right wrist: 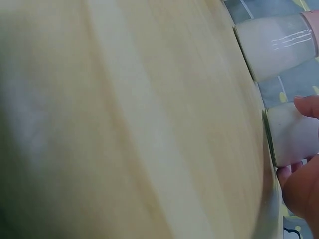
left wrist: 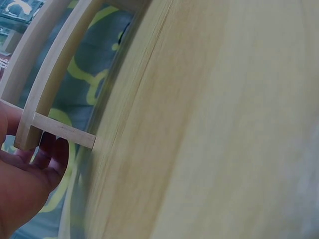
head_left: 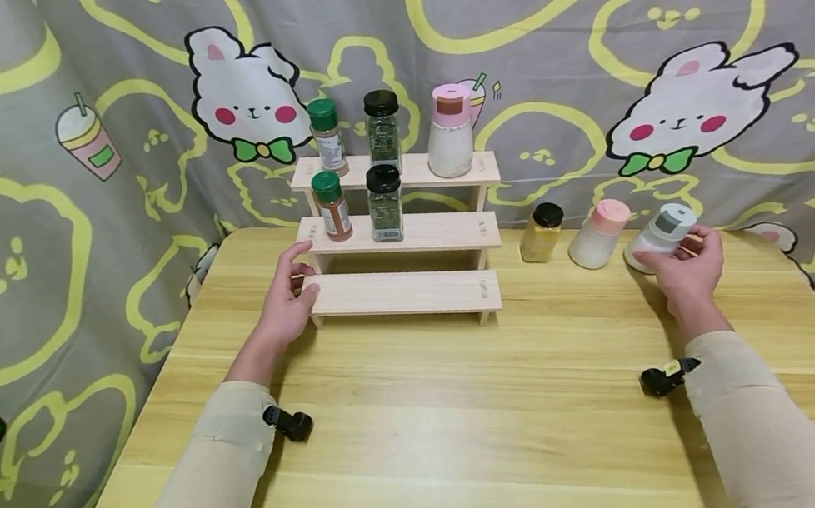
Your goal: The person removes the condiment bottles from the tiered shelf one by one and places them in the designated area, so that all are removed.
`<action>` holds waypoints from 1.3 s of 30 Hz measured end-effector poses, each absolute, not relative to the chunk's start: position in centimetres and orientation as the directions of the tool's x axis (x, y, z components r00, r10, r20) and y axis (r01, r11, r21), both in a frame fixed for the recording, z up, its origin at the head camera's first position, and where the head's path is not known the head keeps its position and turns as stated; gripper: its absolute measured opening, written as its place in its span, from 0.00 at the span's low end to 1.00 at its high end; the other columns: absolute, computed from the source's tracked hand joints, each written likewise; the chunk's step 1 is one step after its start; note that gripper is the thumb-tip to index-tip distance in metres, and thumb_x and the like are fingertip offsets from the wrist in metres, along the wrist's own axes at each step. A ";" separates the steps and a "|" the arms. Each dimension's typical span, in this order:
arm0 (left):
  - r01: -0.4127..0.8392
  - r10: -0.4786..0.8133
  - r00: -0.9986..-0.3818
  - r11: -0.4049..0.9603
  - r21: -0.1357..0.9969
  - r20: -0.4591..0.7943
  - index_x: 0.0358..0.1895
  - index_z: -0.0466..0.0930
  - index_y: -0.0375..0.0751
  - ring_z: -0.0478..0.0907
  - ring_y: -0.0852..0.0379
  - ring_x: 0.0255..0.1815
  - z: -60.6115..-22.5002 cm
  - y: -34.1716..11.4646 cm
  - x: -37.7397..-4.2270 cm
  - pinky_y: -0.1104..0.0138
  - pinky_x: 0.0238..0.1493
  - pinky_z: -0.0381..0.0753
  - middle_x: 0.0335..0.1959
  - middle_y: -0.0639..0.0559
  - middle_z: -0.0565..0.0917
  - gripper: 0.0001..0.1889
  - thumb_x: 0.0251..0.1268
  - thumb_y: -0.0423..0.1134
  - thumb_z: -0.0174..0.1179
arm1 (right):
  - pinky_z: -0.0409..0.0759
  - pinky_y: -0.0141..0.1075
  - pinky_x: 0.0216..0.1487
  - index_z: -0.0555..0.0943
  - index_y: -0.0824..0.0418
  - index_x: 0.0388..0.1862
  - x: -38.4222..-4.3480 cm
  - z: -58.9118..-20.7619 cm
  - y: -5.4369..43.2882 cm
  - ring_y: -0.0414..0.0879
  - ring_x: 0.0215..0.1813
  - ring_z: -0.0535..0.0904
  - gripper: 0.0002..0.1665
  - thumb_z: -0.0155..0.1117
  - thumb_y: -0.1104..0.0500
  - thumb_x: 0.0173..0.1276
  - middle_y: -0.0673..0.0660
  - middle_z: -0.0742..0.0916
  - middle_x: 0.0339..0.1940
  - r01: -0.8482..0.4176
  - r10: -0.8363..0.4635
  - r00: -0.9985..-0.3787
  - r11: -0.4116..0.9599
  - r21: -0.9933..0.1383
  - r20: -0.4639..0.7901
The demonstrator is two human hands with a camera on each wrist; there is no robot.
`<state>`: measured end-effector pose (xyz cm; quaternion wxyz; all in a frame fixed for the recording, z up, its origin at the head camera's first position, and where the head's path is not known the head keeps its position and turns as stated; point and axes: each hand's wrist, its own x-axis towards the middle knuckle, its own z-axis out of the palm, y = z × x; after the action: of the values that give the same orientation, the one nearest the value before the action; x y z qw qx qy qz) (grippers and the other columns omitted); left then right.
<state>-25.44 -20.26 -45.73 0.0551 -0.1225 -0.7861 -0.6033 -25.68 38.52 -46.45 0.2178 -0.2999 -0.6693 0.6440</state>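
Within the curled fingers of the right hand (head_left: 690, 265), a white-capped jar (head_left: 660, 235) is being held, the thumb lying across its near side; whether its base is bearing on the worktop (head_left: 435, 427), I cannot tell. Just left of those fingers, a pink-capped jar (head_left: 600, 234) is standing, with a yellow bottle (head_left: 542, 233) farther left beside it.

On the other side, I am finding the fingers of the left hand (head_left: 291, 292) curled narrowly about the end of the wooden rack (head_left: 404, 292), at its lower boards. Up and to the right of those fingers, the middle board (head_left: 446, 229) is carrying a green-capped bottle (head_left: 332, 208) and a black-capped bottle (head_left: 386, 206). Beyond, the top board (head_left: 415, 162) is carrying a second green-capped bottle (head_left: 329, 141), a second black-capped bottle (head_left: 383, 135) and a pink-topped shaker (head_left: 450, 136).

I am judging the work as more than half done: five containers are standing upright on the rack, while three are sitting off it, counting the one in the right fingers.
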 end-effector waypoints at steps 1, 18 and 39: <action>0.259 0.128 -0.964 0.242 0.935 0.234 0.75 0.58 0.45 0.66 0.38 0.47 -45.7 -20.2 -25.4 0.60 0.45 0.64 0.51 0.27 0.67 0.34 0.69 0.17 0.47 | 0.70 0.36 0.63 0.68 0.43 0.59 -25.6 -46.4 38.5 0.41 0.56 0.71 0.49 0.82 0.72 0.45 0.45 0.72 0.55 0.123 0.681 -0.726 -0.013 -0.992 -0.099; 0.250 0.143 -0.965 0.259 0.933 0.219 0.73 0.57 0.35 0.66 0.33 0.47 -42.3 -19.2 -23.3 0.56 0.46 0.64 0.51 0.21 0.65 0.32 0.68 0.15 0.46 | 0.70 0.33 0.59 0.70 0.48 0.63 -23.5 -45.8 38.3 0.42 0.55 0.71 0.50 0.84 0.70 0.43 0.49 0.73 0.56 0.095 0.681 -0.729 0.004 -0.996 -0.067; 0.244 0.142 -0.966 0.244 0.939 0.215 0.75 0.56 0.42 0.65 0.37 0.48 -44.6 -19.9 -24.8 0.56 0.46 0.63 0.52 0.26 0.66 0.33 0.70 0.16 0.46 | 0.70 0.32 0.59 0.70 0.48 0.60 -21.4 -45.1 36.8 0.43 0.57 0.70 0.47 0.82 0.72 0.45 0.51 0.73 0.58 0.070 0.661 -0.748 -0.004 -0.998 -0.056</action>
<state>-24.82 -19.93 -44.56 0.0425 -0.1224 -0.7875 -0.6026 -21.43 36.78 -45.07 0.2260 -0.2737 -0.6684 0.6537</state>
